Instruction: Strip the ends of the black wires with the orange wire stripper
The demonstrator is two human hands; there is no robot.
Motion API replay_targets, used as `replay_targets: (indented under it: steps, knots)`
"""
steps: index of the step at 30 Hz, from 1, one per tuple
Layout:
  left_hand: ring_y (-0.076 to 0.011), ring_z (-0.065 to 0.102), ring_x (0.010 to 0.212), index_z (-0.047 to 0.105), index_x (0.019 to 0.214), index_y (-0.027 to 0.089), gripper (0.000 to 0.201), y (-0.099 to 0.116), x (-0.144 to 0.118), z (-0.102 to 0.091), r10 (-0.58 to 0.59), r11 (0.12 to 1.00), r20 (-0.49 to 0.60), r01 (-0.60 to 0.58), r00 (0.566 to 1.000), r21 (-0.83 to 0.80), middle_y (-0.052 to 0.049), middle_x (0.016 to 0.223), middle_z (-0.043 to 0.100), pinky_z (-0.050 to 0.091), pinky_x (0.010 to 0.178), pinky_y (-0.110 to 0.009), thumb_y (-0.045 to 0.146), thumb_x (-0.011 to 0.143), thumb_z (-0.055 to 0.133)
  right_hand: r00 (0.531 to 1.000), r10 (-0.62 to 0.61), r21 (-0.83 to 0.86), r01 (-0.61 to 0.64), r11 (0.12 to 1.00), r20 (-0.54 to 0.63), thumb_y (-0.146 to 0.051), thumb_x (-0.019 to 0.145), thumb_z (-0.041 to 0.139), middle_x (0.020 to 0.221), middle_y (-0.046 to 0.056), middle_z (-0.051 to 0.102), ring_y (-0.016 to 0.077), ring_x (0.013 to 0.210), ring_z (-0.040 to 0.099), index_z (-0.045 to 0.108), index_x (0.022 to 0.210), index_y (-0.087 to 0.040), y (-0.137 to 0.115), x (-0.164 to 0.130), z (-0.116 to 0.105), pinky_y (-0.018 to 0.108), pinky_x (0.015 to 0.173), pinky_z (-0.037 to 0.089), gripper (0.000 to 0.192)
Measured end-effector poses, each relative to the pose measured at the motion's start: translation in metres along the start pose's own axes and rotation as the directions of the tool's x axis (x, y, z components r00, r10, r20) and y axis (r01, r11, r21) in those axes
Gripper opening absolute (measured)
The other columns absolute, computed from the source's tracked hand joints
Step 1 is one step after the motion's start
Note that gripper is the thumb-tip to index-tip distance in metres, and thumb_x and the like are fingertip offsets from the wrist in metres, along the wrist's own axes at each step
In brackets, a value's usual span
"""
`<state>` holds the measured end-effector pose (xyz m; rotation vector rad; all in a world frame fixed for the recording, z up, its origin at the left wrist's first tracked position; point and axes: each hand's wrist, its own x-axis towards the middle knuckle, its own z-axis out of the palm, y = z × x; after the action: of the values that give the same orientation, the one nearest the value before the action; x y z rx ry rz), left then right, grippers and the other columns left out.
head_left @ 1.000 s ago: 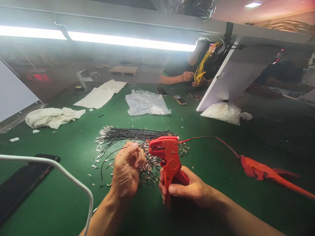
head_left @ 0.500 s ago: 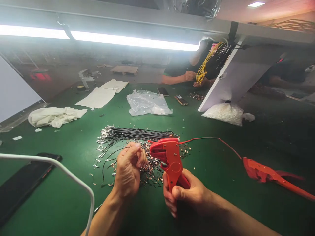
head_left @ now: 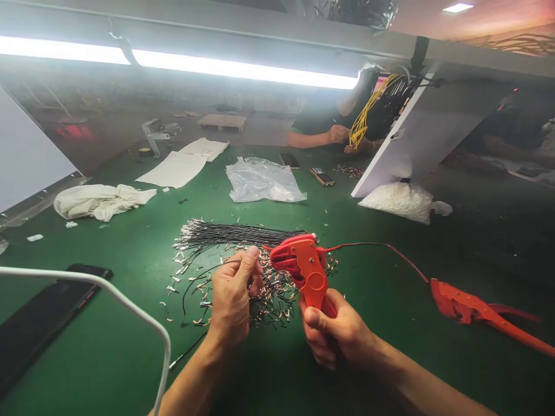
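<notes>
My right hand [head_left: 327, 329] is closed around the handles of a red wire stripper [head_left: 314, 274], its jaws pointing left. Just left of those jaws, my left hand [head_left: 236, 292] pinches a thin black wire [head_left: 191, 283], whose loose end curves down toward the green table. I cannot tell whether the wire's tip is inside the jaws. Behind both hands lies a bundle of black wires [head_left: 243, 234] with bare or metal-tipped ends at the left. Scraps of cut wire and copper [head_left: 273, 294] are heaped under and between my hands.
A second red stripper [head_left: 472, 303] lies at the right, with a red strip running to it. A white cable [head_left: 130, 306] arcs over a black phone [head_left: 56, 318] at left. Farther back are a plastic bag [head_left: 264, 182], white cloth [head_left: 102, 202] and papers [head_left: 173, 170]. A co-worker's hands [head_left: 340, 136] hold yellow wires.
The stripper's handles have been squeezed closer together, and its head has tilted. My left thumb has risen, with the wire still pinched. The whole view has shifted slightly.
</notes>
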<state>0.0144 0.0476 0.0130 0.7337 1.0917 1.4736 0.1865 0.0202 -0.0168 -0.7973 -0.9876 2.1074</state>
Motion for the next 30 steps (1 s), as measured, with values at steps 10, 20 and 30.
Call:
replay_targets:
  steps: [10, 20, 30]
  knots:
    - [-0.0082, 0.047, 0.055, 0.057, 0.063, 0.017, 0.033, -0.007, 0.004, -0.004, 0.108, 0.991, 0.087, -0.115, 0.99, 0.075, 0.003, 0.056, 0.053, 0.037, 0.057, -0.021, 0.04, 0.083, 0.067, 0.974, -0.113, 0.065, 0.102, 0.993, 0.198, -0.047, 0.079, 0.076, 0.066, -0.001, 0.055, 0.0084, 0.05, 0.052, 0.055, 0.088, -0.014, -0.004, 0.001, -0.001, 0.023, 0.05, 0.049, 0.041]
    - [-0.008, 0.047, 0.058, 0.057, 0.068, 0.018, 0.027, -0.003, 0.004, -0.008, 0.146, 0.988, 0.037, -0.148, 0.989, 0.053, 0.004, 0.06, 0.053, 0.038, 0.06, -0.022, 0.038, 0.084, 0.066, 0.961, -0.194, 0.042, 0.19, 0.981, 0.197, -0.049, 0.087, 0.062, 0.081, 0.006, 0.061, 0.0198, 0.07, 0.063, 0.058, 0.104, -0.014, -0.015, -0.003, -0.005, 0.036, 0.065, 0.051, 0.039]
    - [-0.0073, 0.05, 0.058, 0.059, 0.072, 0.018, 0.026, -0.01, 0.004, -0.009, 0.193, 0.966, 0.095, -0.206, 0.977, 0.157, 0.004, 0.06, 0.056, 0.038, 0.058, -0.02, 0.039, 0.084, 0.066, 0.707, -0.672, -0.914, 0.088, 0.395, -0.222, -0.039, 0.094, 0.054, 0.085, 0.002, 0.058, 0.0184, 0.073, 0.055, 0.055, 0.102, -0.021, -0.032, -0.004, -0.025, 0.032, 0.069, 0.044, 0.019]
